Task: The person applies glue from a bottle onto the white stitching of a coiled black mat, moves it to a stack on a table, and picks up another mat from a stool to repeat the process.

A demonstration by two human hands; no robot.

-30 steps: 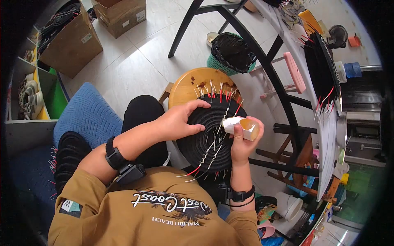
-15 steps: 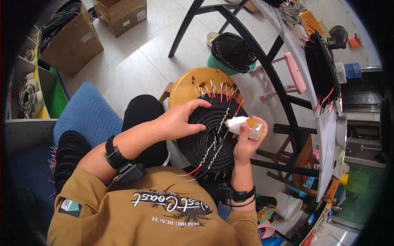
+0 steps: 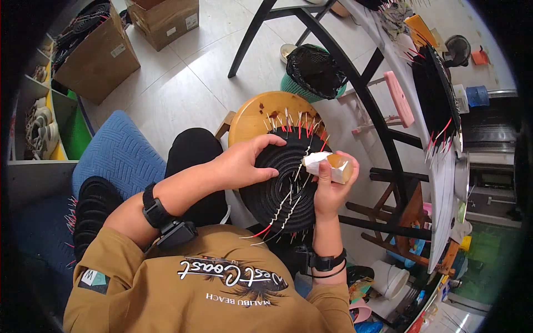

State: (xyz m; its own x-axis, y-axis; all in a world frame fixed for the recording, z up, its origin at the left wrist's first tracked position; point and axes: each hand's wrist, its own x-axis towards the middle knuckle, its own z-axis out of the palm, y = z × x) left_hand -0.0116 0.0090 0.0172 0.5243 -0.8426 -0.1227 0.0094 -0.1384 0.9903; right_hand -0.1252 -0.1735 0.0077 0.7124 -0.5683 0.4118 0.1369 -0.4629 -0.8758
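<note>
A flat black spiral coil [image 3: 261,183] lies over the round wooden stool [image 3: 244,114], with red and white wire ends [image 3: 300,123] sticking out along its far edge. Twisted pale wires [image 3: 284,210] run across its face. My left hand [image 3: 244,161] rests on the coil's left side, thumb and fingers spread apart. In my right hand [image 3: 333,191] is a small bottle with a white wrapper and yellowish body [image 3: 332,166]. Its narrow end points left, close to a twisted wire on the coil; whether it touches cannot be made out.
A lined green wastebasket [image 3: 313,75] stands beyond the stool. To the right is a table with black legs [image 3: 369,100], holding another black wired piece [image 3: 436,94]. Cardboard boxes [image 3: 97,66] stand at the far left. More black coils [image 3: 97,211] lie on the blue seat beside me.
My right hand has shifted slightly left with the bottle, bringing its narrow end nearer the twisted wire. My left hand and the coil look unmoved.
</note>
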